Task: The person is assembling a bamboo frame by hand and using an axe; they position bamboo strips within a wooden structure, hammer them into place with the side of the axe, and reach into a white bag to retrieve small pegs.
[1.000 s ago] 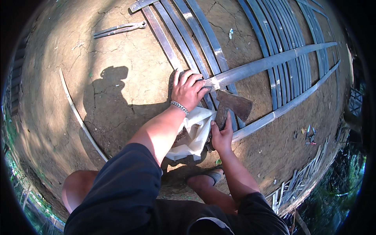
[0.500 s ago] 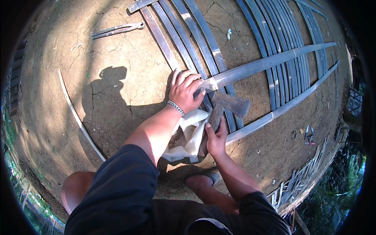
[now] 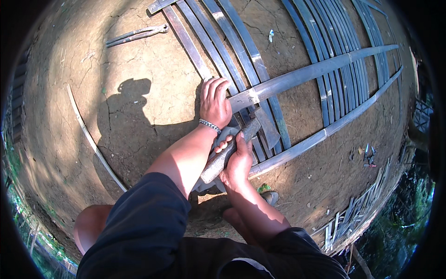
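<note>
My left hand (image 3: 215,103) is closed around the near end of a long split-bamboo rail (image 3: 297,79), beside the end of a brownish slat (image 3: 188,44). My right hand (image 3: 238,162) grips the thick wooden handle of a hatchet (image 3: 227,154). The hatchet's dark, flared head (image 3: 268,129) lies over the slats just below the rail, and the handle slants down toward me. Under the handle, a crumpled plastic bag (image 3: 209,187) shows only in part, in shadow. Several narrow bamboo slats (image 3: 232,42) run under the rail.
Pincers (image 3: 137,36) lie on the cracked earth at the far left. A curved thin strip (image 3: 90,135) rests to my left. A second bamboo rail (image 3: 320,135) crosses more slats (image 3: 332,60) on the right. Thin offcuts (image 3: 355,209) are heaped at the lower right.
My right hand has brought the hatchet down and left; its handle now covers most of the bag, which stood open and white before. My left fingers have curled in at the rail's end.
</note>
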A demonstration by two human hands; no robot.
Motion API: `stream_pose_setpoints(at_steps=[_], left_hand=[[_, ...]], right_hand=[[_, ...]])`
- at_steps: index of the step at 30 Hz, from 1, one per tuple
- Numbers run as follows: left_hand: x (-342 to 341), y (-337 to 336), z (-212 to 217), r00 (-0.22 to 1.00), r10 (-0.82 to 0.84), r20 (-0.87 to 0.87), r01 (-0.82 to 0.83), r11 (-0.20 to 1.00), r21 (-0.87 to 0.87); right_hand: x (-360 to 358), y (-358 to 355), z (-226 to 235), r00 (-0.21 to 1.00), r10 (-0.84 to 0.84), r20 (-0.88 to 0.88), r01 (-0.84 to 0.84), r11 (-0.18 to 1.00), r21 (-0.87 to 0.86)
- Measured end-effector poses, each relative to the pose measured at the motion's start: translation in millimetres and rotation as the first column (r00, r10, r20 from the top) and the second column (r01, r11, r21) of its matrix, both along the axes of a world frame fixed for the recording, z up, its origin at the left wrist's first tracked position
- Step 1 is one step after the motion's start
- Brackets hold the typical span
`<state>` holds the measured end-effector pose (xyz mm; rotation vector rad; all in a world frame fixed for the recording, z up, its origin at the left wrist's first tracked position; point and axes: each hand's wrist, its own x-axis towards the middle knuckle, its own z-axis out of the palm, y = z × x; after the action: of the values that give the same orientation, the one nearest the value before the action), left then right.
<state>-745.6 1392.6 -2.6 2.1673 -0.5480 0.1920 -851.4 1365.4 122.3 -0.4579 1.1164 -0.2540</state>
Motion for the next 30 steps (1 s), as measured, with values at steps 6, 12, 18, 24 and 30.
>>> stream_pose_setpoints(at_steps=[6, 12, 18, 24, 30], left_hand=[[0, 1, -6, 1.000, -0.020, 0.007, 0.020, 1.000, 0.003], [0, 4, -9, 1.000, -0.026, -0.013, 0.027, 0.999, 0.022], [0, 4, -4, 1.000, -0.017, -0.005, 0.017, 1.000, 0.018], [-2, -1, -3, 0.999, 0.004, -0.040, -0.004, 1.000, 0.005], [0, 4, -5, 0.999, 0.032, -0.030, -0.031, 0.999, 0.026]], right_hand=[[-3, 1, -3, 0.989, 0.099, 0.111, -0.112, 0.987, 0.115], [-2, 0, 5, 0.981, 0.148, 0.123, -0.162, 0.981, 0.107], [-6, -5, -6, 0.979, 0.146, 0.144, -0.163, 0.980, 0.117], [-32, -31, -11, 0.891, 0.443, -0.097, -0.451, 0.843, -0.292], [-55, -97, -31, 0.498, 0.499, -0.709, -0.661, -0.311, -0.683]])
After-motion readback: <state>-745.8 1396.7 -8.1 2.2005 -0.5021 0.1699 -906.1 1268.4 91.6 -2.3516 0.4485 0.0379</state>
